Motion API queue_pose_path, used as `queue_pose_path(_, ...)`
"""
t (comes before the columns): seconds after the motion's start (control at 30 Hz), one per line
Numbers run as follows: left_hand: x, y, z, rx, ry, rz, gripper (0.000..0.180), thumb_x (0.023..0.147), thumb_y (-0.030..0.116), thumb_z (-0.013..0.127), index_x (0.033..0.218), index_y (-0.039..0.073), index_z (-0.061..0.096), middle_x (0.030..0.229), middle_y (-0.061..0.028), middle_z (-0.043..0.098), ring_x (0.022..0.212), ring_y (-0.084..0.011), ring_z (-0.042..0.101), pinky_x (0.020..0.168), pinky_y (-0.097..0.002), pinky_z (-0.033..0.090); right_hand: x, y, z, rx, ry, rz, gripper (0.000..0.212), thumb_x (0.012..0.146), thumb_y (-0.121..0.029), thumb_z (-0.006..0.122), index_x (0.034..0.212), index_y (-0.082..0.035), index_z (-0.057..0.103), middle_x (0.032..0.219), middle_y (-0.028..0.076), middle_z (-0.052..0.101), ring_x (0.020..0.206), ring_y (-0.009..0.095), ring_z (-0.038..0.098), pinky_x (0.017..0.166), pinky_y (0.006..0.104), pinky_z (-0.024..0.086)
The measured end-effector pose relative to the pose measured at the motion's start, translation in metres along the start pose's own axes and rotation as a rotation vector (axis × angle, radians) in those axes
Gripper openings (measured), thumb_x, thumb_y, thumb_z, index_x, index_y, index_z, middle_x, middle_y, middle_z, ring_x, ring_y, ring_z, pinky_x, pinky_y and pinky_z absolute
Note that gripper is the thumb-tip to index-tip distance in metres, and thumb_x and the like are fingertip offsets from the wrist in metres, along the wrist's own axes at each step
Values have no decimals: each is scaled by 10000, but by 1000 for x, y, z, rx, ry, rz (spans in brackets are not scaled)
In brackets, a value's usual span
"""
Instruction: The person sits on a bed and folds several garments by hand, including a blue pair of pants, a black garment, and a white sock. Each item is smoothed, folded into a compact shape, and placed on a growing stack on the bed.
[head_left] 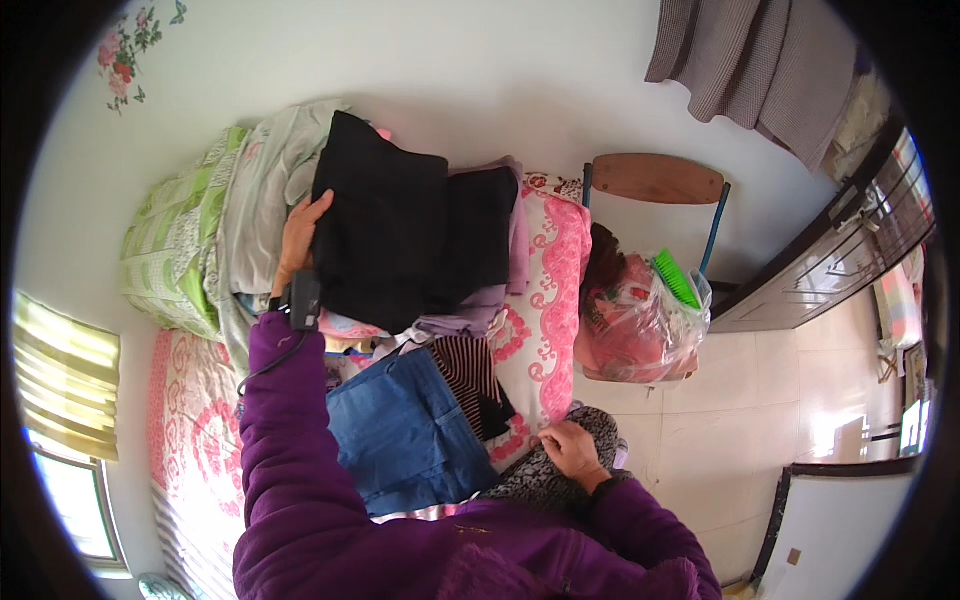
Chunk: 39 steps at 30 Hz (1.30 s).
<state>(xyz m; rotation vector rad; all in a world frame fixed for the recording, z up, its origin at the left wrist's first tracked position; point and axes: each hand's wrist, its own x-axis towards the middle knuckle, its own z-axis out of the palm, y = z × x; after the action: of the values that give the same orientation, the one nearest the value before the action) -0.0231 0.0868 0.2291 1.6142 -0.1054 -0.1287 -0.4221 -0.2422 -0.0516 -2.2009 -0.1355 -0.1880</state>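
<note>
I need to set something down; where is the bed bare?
Pink-and-white bedspread lies bare between the lilac fabric and wooden-backed chair, and left of the purple left sleeve. Crowded: the middle, with black cloth and blue denim garment.

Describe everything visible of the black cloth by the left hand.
The black cloth is plain and matte, apparently soft fabric, spread fairly flat over lilac clothes on the bed. The left hand touches its left edge. More black fabric extends right, past a visible edge; whether that is a fold or a separate piece is unclear.
</note>
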Motion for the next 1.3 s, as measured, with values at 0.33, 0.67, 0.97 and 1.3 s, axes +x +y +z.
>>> queue_pose_path(0.33, -199, 67, -3, -465, -419, -8, 342, 981, 166, 591, 1258, -35, 584, 1157, -130, 689, 999, -212, 691, 914, -322, 549, 112, -31, 21, 1526, -200, 420, 637, 1036, -471, 418, 1496, -41, 321, 1475, 131, 437, 1341, 279, 451, 1112, 452, 357)
queue_pose_path(0.67, -273, 16, -94, -367, -316, -380, 354, 987, 101, 557, 1309, -46, 544, 1169, -132, 681, 970, -198, 700, 874, -306, 569, 61, -159, 33, 2009, -568, 624, 507, 1027, -239, 507, 1492, -83, 375, 1422, 101, 513, 1273, 267, 534, 1027, 431, 481)
queue_pose_path(0.97, -299, -38, -163, -115, -290, -469, 399, 978, 94, 583, 1350, -31, 510, 1192, -76, 658, 1022, -128, 655, 889, -289, 539, 59, -180, 58, 1538, -510, 369, 603, 885, -18, 604, 1458, -105, 438, 1417, 71, 528, 1248, 235, 551, 1039, 427, 465)
queue_pose_path(1.3, -312, -87, -199, -447, -370, -436, 364, 987, 53, 533, 1341, -26, 513, 1225, -122, 655, 1063, -198, 674, 938, -331, 541, 57, -225, 45, 1427, -382, 346, 571, 901, -76, 641, 1443, -70, 459, 1424, 70, 536, 1283, 204, 526, 1067, 381, 431)
